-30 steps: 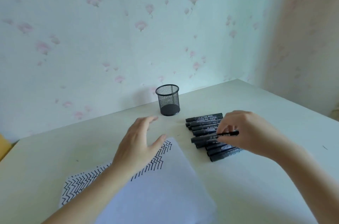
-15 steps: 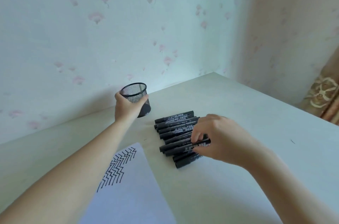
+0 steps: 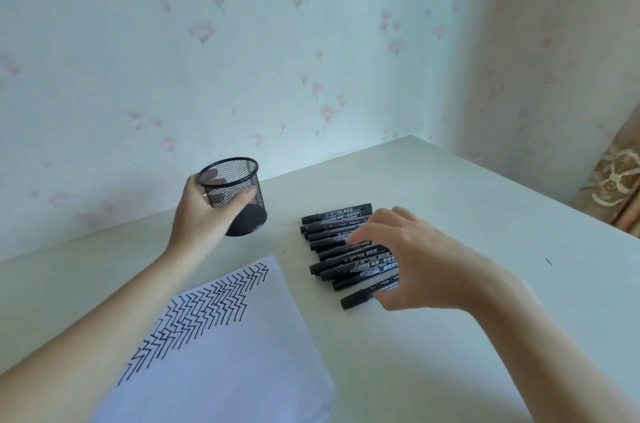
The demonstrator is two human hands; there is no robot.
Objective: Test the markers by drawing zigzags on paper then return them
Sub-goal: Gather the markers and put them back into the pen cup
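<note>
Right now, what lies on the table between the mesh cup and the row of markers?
Nothing: in the head view only bare table shows between the mesh cup, gripped by the left hand, and the markers.

Single head-worn wide-angle view, set above the near edge of the desk point(image 3: 450, 200). It faces forward and down toward the far corner where two wallpapered walls point(image 3: 242, 58) meet. Close range; both forearms enter from below.
</note>
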